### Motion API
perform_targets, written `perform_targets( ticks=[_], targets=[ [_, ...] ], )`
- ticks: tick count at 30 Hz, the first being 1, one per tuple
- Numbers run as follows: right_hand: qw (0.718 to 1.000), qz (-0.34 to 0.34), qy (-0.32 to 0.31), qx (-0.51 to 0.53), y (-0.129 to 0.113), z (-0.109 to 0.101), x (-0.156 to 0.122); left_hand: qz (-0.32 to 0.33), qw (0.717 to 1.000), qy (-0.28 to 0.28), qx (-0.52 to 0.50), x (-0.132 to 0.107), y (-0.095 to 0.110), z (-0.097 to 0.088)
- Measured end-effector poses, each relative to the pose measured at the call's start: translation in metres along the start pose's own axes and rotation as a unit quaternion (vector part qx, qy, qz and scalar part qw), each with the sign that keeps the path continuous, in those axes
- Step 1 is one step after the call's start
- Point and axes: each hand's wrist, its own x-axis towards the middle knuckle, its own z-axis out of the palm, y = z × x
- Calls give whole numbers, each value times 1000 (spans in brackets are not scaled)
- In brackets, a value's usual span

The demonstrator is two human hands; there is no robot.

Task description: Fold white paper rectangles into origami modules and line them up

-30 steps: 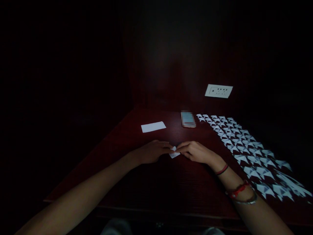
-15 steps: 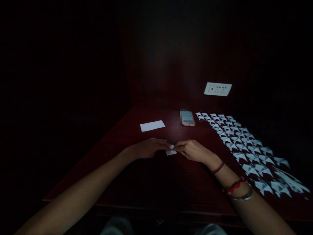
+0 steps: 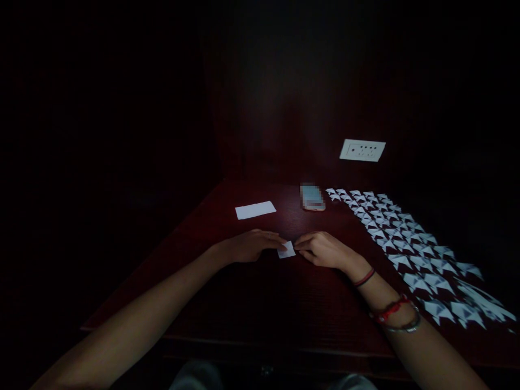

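Observation:
A small white square of paper [image 3: 288, 251] lies on the dark red table in front of me. My left hand [image 3: 255, 245] reaches in from the left, its fingers stretched out and their tips resting on the paper's upper left part. Just off the paper's right edge is my right hand [image 3: 323, 249], with fingers bent, thumb a little apart, and nothing visible between them. Whether its fingertips touch the edge I cannot tell.
A white paper strip [image 3: 255, 210] lies farther back. A phone [image 3: 312, 197] rests near the wall, below a white socket plate [image 3: 362, 150]. Rows of folded white paper pieces [image 3: 414, 249] cover the right side, with narrow paper strips [image 3: 485, 300] beside them. The table's front edge [image 3: 284, 346] is near me.
The raised flap on the small paper has gone down, and the paper now looks flat. My right fingertips have drawn back slightly to the right. My left fingers stay on the paper.

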Motion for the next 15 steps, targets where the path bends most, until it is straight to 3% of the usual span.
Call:
perform_targets(
  ticks=[9,15],
  targets=[
    [1000,3,1,-15,-2,0,2,23,999,14,18,3,0,0],
    [1000,-5,4,-14,-1,2,2,4,996,27,90,0,3,-8]
  ],
)
